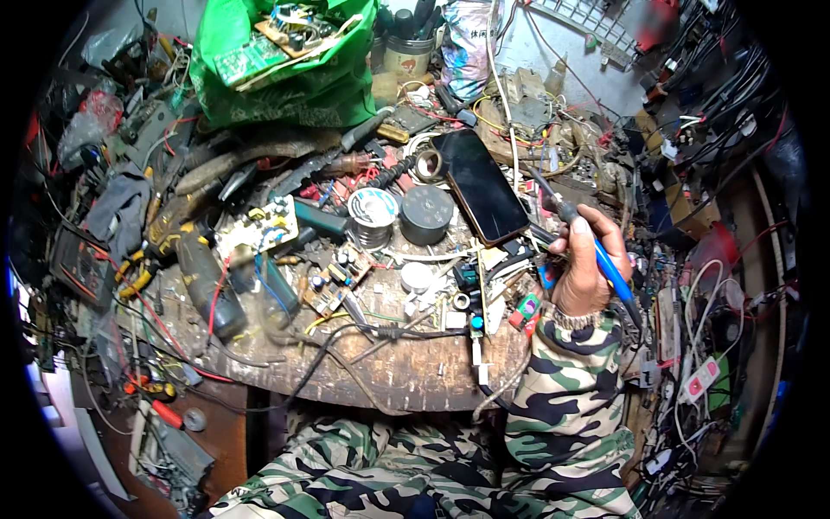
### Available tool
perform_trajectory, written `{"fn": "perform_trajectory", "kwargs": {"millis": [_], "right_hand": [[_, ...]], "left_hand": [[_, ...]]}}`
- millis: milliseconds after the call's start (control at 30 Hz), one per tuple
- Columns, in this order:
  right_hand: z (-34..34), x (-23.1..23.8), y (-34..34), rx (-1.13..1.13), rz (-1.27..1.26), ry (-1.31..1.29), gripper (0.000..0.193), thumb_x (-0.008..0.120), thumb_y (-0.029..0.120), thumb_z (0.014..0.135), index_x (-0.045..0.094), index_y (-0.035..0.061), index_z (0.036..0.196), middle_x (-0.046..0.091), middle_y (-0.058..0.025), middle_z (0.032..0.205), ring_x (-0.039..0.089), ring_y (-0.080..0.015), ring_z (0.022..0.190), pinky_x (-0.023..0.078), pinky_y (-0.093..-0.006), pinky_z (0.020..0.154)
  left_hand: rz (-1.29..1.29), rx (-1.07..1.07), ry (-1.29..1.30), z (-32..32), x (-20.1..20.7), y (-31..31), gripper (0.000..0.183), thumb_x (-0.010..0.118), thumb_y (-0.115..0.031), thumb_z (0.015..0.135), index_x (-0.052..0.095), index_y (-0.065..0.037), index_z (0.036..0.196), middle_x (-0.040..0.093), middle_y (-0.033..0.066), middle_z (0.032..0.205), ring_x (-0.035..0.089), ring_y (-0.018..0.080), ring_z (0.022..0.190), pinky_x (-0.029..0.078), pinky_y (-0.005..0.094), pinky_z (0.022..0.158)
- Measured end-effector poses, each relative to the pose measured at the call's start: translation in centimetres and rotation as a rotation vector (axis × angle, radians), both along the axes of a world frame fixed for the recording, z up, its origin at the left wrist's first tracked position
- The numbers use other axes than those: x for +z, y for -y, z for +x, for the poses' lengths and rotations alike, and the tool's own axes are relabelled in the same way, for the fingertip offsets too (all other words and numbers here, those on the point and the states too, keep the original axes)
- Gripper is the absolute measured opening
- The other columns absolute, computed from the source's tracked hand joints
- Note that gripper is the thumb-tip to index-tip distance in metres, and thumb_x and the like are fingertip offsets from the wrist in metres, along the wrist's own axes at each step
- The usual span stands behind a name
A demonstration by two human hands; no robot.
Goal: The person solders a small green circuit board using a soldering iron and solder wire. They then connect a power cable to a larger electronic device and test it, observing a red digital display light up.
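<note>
My right hand (581,281) is closed around a soldering iron with a blue handle (612,270), above the right side of the cluttered wooden bench (406,372). The iron's metal end points away and to the left, past the lower right corner of a dark smartphone (486,190) lying face up. Left of the phone stand a round dark tin (425,216) and a spool of solder wire (373,221). A small circuit board (335,281) with components lies nearer the front. Close to the front edge is a narrow board with a plug (477,333). My left hand is out of view.
A green plastic bag (294,91) full of circuit boards stands at the back left. Screwdrivers, pliers and a multimeter (79,264) crowd the left side. A black cable (389,331) crosses the front of the bench. Tangled wires and a power strip (700,379) fill the right.
</note>
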State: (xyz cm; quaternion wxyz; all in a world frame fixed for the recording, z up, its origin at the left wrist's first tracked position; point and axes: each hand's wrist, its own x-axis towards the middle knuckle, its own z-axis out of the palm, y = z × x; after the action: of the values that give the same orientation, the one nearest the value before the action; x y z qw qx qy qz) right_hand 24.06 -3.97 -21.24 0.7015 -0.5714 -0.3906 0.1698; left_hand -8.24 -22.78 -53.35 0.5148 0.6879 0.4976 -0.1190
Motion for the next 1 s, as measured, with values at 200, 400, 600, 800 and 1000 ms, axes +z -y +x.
{"fn": "perform_trajectory", "kwargs": {"millis": [200,400,600,800,1000], "right_hand": [[-0.1,1.0,-0.6,0.110,0.097,0.107,0.022,0.070,0.009,0.094,0.069,-0.0053,0.110,0.070,-0.0047,0.086,0.060,-0.0078,0.070,0.050,-0.0239,0.065],[-0.7,0.1,-1.7,0.168,0.156,0.081,0.019,0.075,0.009,0.092,0.071,-0.0032,0.106,0.071,-0.0017,0.089,0.061,-0.0065,0.079,0.051,-0.0235,0.074],[-1.3,1.5,-0.6,0.151,0.241,0.127,0.019,0.075,0.010,0.092,0.072,-0.0026,0.106,0.073,-0.0039,0.090,0.064,-0.0080,0.081,0.052,-0.0247,0.075],[-0.9,1.3,-0.6,0.147,0.222,0.051,0.019,0.074,0.009,0.091,0.072,-0.0032,0.105,0.072,-0.0033,0.090,0.063,-0.0081,0.080,0.052,-0.0249,0.074],[-0.7,0.8,-1.1,0.105,0.178,0.046,0.023,0.075,0.011,0.092,0.071,-0.0041,0.108,0.071,-0.0041,0.091,0.062,-0.0081,0.081,0.051,-0.0245,0.074]], "left_hand": [[0.089,0.012,0.033,0.4,-1.8,-0.6,0.036,0.063,-0.030,0.100,0.067,-0.001,0.122,0.073,0.0161,0.105,0.070,0.0278,0.093,0.054,0.0378,0.086],[0.167,-0.018,0.420,-0.8,8.0,-2.9,0.037,0.063,-0.031,0.101,0.067,-0.001,0.124,0.073,0.0157,0.105,0.070,0.0267,0.094,0.054,0.0373,0.087],[0.490,0.061,0.696,-1.8,34.0,-7.1,0.014,0.073,-0.007,0.090,0.073,0.000,0.103,0.073,0.0109,0.094,0.070,0.0209,0.084,0.054,0.0314,0.078],[1.094,0.438,0.788,0.4,41.8,-16.4,0.009,0.067,0.000,0.095,0.071,0.001,0.103,0.069,0.0019,0.091,0.062,0.0058,0.080,0.050,0.0220,0.071],[1.088,0.487,0.833,2.0,40.4,-22.6,0.011,0.071,-0.003,0.094,0.073,0.000,0.104,0.070,-0.0008,0.088,0.061,0.0044,0.079,0.049,0.0209,0.073]]}}
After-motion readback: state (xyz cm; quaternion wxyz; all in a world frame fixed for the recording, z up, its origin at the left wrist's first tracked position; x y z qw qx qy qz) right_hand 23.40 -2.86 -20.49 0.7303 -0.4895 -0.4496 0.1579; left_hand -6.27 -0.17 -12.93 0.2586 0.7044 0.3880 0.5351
